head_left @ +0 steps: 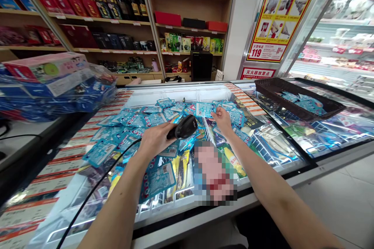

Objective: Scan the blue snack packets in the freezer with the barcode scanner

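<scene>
My left hand (156,138) is wrapped around the handle of a black barcode scanner (187,127), whose head points to the right and whose cable trails down to the left. My right hand (222,120) pinches the right end of a flat blue packet (203,109) with its fingers closed. The scanner head is a little below and left of this packet, apart from it. Many similar blue packets (137,120) lie spread over the glass top of a chest freezer around both hands. One packet (159,180) with a barcode lies nearer to me.
A dark brown basket (333,106) with several blue packets stands on the freezer at the right. Plastic-wrapped boxes (52,85) are stacked at the left. Price labels (43,187) line the glass edge (288,132). Behind are shelves (187,25) of boxes and bottles.
</scene>
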A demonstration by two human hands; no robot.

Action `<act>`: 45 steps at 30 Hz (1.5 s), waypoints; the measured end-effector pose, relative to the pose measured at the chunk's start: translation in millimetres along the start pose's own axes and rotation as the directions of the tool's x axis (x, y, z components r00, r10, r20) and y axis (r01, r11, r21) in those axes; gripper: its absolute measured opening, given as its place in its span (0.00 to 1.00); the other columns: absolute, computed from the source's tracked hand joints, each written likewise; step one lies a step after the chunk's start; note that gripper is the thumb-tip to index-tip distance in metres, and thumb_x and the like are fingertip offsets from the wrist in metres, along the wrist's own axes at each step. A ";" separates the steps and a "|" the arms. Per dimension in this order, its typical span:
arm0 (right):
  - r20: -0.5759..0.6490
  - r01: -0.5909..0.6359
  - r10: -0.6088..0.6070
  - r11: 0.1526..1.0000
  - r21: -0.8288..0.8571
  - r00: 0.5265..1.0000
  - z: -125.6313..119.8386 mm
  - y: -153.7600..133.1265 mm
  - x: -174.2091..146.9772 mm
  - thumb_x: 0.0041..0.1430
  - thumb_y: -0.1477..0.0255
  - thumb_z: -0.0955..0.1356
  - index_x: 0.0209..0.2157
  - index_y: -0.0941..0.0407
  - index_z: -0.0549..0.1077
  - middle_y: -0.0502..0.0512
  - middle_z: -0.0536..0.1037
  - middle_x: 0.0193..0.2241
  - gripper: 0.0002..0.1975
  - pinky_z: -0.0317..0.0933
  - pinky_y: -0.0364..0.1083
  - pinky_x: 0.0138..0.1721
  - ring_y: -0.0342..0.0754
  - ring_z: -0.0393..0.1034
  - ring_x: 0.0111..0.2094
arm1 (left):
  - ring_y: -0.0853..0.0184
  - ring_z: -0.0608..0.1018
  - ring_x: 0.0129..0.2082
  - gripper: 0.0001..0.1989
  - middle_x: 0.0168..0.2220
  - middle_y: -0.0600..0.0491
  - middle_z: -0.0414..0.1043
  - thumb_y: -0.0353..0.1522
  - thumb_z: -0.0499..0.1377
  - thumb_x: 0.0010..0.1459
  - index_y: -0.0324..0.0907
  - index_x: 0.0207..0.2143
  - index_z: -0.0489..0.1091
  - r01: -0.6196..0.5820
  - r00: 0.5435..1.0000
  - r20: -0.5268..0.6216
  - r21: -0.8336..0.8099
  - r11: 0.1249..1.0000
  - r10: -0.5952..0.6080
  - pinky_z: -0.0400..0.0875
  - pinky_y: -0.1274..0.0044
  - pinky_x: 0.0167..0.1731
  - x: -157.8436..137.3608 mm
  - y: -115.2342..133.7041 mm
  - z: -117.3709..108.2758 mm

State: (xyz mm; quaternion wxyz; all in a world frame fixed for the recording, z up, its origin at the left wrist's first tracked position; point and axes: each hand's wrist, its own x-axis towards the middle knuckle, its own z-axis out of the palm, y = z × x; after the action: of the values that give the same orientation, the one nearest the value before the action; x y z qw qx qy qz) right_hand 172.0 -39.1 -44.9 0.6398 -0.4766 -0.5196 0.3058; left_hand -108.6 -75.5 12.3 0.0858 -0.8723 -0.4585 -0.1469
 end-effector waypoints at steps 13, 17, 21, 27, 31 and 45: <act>-0.253 -0.023 -0.044 0.965 -0.259 0.967 -80.6 -11.8 18.1 0.52 0.64 0.63 0.46 0.57 0.68 0.54 0.73 0.29 0.19 0.69 0.52 0.33 0.49 0.70 0.30 | 0.61 0.75 0.40 0.21 0.45 0.53 0.73 0.40 0.52 0.54 0.49 0.51 0.65 0.048 0.998 -0.045 0.062 0.997 -0.045 0.62 0.76 0.28 3.7 0.9 -8.2; -0.222 -0.041 -0.104 0.822 -0.568 0.970 -91.7 -9.9 12.9 0.54 0.63 0.63 0.44 0.59 0.72 0.59 0.76 0.34 0.19 0.63 0.55 0.43 0.53 0.69 0.36 | 0.60 0.75 0.40 0.22 0.45 0.52 0.73 0.40 0.52 0.54 0.49 0.52 0.64 0.061 0.998 -0.034 0.063 0.996 -0.059 0.62 0.76 0.29 2.1 -1.4 -9.9; -0.172 -0.043 -0.175 0.567 -0.822 0.969 -85.9 -10.1 4.1 0.54 0.61 0.64 0.48 0.56 0.71 0.61 0.73 0.43 0.22 0.53 0.57 0.49 0.59 0.62 0.47 | 0.60 0.75 0.42 0.22 0.45 0.52 0.72 0.40 0.51 0.54 0.48 0.52 0.64 0.099 0.994 -0.056 0.075 0.992 -0.095 0.63 0.76 0.30 -1.2 -1.3 -4.8; -0.154 -0.062 -0.179 0.436 -0.898 0.972 -83.7 -11.9 -4.6 0.54 0.61 0.64 0.45 0.54 0.71 0.62 0.71 0.42 0.19 0.50 0.57 0.49 0.60 0.56 0.49 | 0.61 0.74 0.42 0.22 0.45 0.52 0.72 0.41 0.51 0.55 0.48 0.52 0.64 0.077 0.995 -0.069 0.076 0.994 -0.072 0.63 0.76 0.31 -6.7 -6.9 3.4; -0.182 -0.094 -0.187 0.402 -0.911 0.965 -84.0 -9.2 -6.1 0.52 0.62 0.66 0.46 0.54 0.70 0.63 0.67 0.44 0.19 0.51 0.56 0.48 0.60 0.54 0.49 | 0.61 0.74 0.42 0.21 0.44 0.53 0.72 0.41 0.50 0.55 0.48 0.50 0.65 0.073 0.995 -0.072 0.092 0.993 -0.067 0.62 0.76 0.29 -8.2 -11.7 3.3; -0.128 -0.006 -0.334 0.344 -0.939 0.934 -72.8 -15.3 -5.7 0.61 0.62 0.59 0.46 0.56 0.69 0.63 0.65 0.51 0.18 0.46 0.58 0.51 0.59 0.52 0.52 | 0.61 0.74 0.41 0.20 0.43 0.53 0.73 0.41 0.50 0.55 0.47 0.50 0.65 0.068 0.995 -0.082 0.104 0.992 -0.060 0.60 0.76 0.29 -7.1 -12.2 4.3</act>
State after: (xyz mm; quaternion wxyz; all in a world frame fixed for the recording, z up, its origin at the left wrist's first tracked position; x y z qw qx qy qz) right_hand 238.5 -70.9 -33.3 0.3566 -0.7376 -0.5432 -0.1834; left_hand -121.7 -72.9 6.0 0.1456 -0.8448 -0.4896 -0.1592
